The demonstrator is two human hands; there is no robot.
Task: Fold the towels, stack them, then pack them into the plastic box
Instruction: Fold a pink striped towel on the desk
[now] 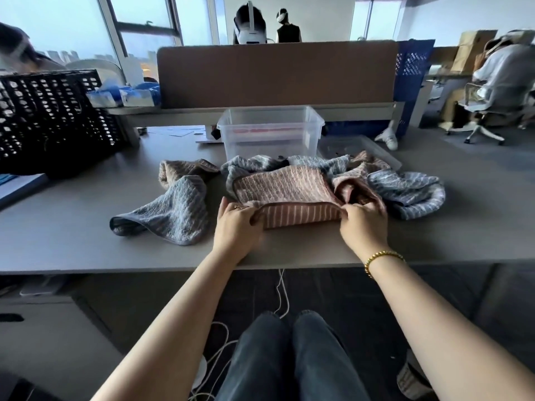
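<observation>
Just in front of the plastic box (pixel 270 131), left hand (pixel 236 224) and right hand (pixel 363 224) pinch the pink towel's (pixel 282 189) near edge, fingers curled, first fold underway. Grey towels (pixel 173 209) lie crumpled beside it; nothing stacked, box looks unpacked.

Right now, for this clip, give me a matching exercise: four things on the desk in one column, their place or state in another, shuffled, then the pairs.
Things:
1. pink striped towel
2. plastic box
3. grey-blue towel
4. black crate

Place or state:
A. far left of the desk
B. gripped at its near edge by both hands
C. crumpled, left of the left hand
D. behind the towel pile

Pairs: 1-B, 2-D, 3-C, 4-A
</observation>
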